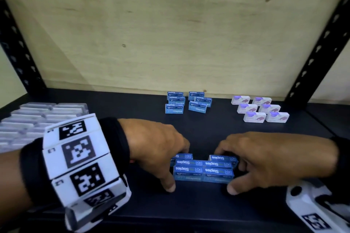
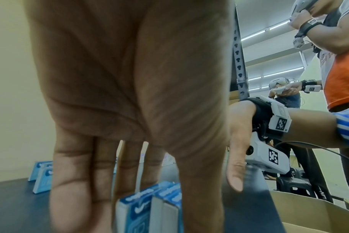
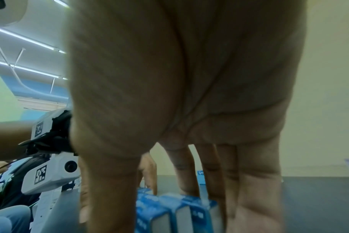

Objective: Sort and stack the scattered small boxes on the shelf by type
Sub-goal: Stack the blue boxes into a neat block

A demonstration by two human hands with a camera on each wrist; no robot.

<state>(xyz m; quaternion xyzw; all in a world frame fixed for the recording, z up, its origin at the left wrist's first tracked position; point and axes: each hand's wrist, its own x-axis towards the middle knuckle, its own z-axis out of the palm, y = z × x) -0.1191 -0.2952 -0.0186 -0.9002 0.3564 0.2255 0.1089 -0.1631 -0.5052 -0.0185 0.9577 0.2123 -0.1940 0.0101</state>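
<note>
A tight cluster of blue staple boxes (image 1: 203, 168) lies near the front of the black shelf (image 1: 189, 206), in several rows, two boxes wide. My left hand (image 1: 171, 166) holds the cluster's left end, thumb on the front side and fingers over the back. My right hand (image 1: 236, 171) holds the right end the same way. The left wrist view shows the box ends (image 2: 149, 209) between thumb and fingers, as does the right wrist view with the boxes (image 3: 175, 209). The rearmost boxes are partly hidden under my fingers.
At the back stand a group of blue staple boxes (image 1: 187, 102) and, to the right, white boxes with purple print (image 1: 262, 109). Clear plastic cases (image 1: 37, 117) fill the left side. Black uprights (image 1: 320, 43) flank the shelf. Other people and a cardboard carton (image 2: 309, 212) are beyond the shelf's edge.
</note>
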